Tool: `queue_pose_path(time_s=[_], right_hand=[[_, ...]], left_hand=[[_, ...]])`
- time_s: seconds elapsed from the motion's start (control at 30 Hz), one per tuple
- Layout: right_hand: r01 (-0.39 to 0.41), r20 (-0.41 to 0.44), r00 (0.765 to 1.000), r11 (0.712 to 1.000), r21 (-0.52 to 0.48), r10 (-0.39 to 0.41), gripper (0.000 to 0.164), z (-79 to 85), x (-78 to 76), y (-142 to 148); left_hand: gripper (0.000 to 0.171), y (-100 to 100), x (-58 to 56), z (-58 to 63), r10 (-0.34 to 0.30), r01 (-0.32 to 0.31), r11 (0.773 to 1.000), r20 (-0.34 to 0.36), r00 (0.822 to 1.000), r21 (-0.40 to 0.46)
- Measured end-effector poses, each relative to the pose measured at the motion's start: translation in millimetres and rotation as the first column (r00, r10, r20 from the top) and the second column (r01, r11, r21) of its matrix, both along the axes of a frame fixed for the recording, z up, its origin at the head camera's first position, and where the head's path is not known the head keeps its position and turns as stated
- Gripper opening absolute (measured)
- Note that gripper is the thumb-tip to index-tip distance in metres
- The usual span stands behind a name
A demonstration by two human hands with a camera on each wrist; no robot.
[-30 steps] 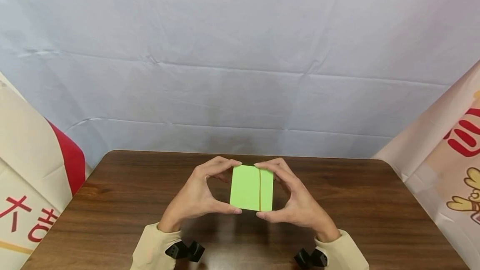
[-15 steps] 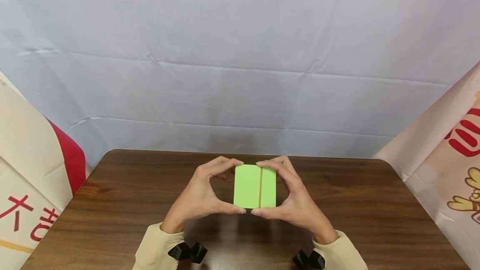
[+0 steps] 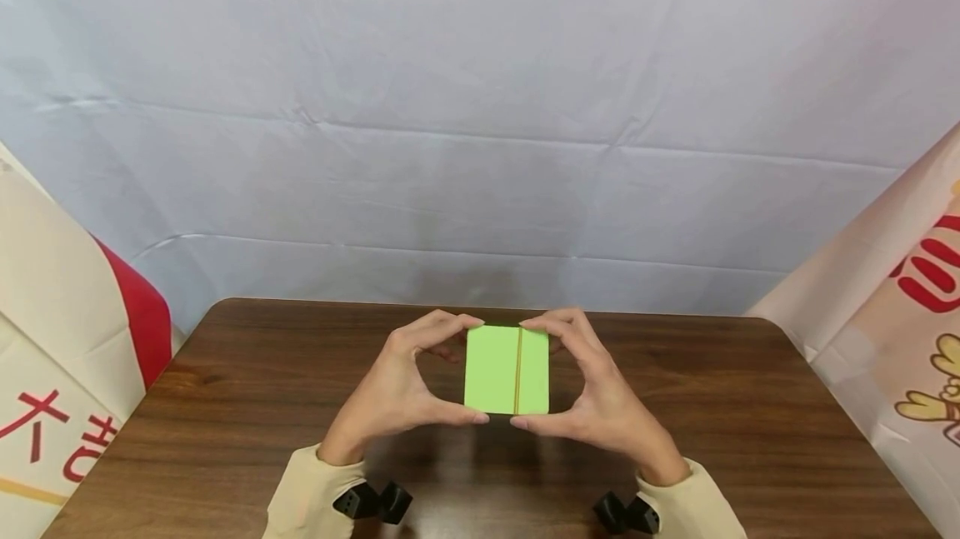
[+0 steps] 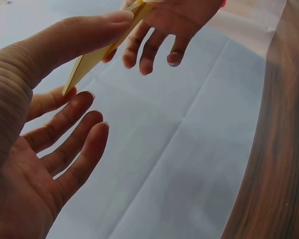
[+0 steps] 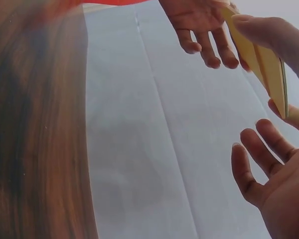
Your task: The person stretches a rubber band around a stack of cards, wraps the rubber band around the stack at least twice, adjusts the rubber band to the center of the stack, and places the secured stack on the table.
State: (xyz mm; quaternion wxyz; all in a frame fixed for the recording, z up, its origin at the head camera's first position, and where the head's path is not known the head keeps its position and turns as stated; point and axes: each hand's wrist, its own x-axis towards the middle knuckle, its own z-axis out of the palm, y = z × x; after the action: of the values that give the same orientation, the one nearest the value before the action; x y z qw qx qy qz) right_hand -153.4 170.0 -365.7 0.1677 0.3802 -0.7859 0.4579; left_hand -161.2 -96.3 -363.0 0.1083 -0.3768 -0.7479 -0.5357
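Observation:
A thin, lime-green square pad [image 3: 492,369] with a rubber band [image 3: 517,372] round it is held up before me over the table in the head view. My left hand [image 3: 396,379] pinches its left part, thumb at the near edge and index finger at the far edge. On the other side my right hand [image 3: 603,385] grips it the same way, fingertips close to the band. Seen edge-on in the left wrist view, the pad [image 4: 92,63] looks yellowish and slim. The remaining fingers of both hands hang loose behind it; the pad's underside is hidden in the head view.
The dark brown wooden table [image 3: 247,406] spreads beneath the hands. Behind it hangs a pale grey-blue cloth [image 3: 480,147]. Printed banners flank it at the left [image 3: 67,339] and at the right [image 3: 892,339]. Black wrist devices [image 3: 372,502] sit at the cream sleeves [image 3: 311,493].
The pad has risen slightly in view and turned a little straighter. The band now shows two strands. The right hand has shifted slightly right over the last half second.

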Motion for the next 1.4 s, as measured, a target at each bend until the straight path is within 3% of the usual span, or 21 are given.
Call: queue_pose_path(time_s=[0.43, 0.67, 1.1, 1.4], right_hand=[[-0.082, 0.045, 0.996, 0.996, -0.034, 0.083, 0.093, -5.2, -0.7, -2], [-0.064, 0.061, 0.996, 0.998, -0.008, 0.064, 0.096, -5.1, -0.5, -2], [0.042, 0.021, 0.999, 0.999, -0.02, -0.041, 0.096, -7.5, -1.2, -5], [0.039, 0.018, 0.999, 0.998, -0.057, -0.038, 0.099, -11.5, -2.2, -8]], left_hand=[[0.085, 1, -1.1, -3.0, -0.039, 0.039, 0.999, 0.015, 0.999, -0.009], [0.084, 2, -2.3, -3.4, -0.02, 0.02, 1.0, 0.015, 1.0, -0.002], [0.084, 3, -1.8, -4.6, -0.009, 0.008, 0.999, 0.022, 1.0, 0.04], [0.082, 6, -0.6, -4.9, 0.001, -0.002, 1.0, 0.019, 1.0, 0.031]])
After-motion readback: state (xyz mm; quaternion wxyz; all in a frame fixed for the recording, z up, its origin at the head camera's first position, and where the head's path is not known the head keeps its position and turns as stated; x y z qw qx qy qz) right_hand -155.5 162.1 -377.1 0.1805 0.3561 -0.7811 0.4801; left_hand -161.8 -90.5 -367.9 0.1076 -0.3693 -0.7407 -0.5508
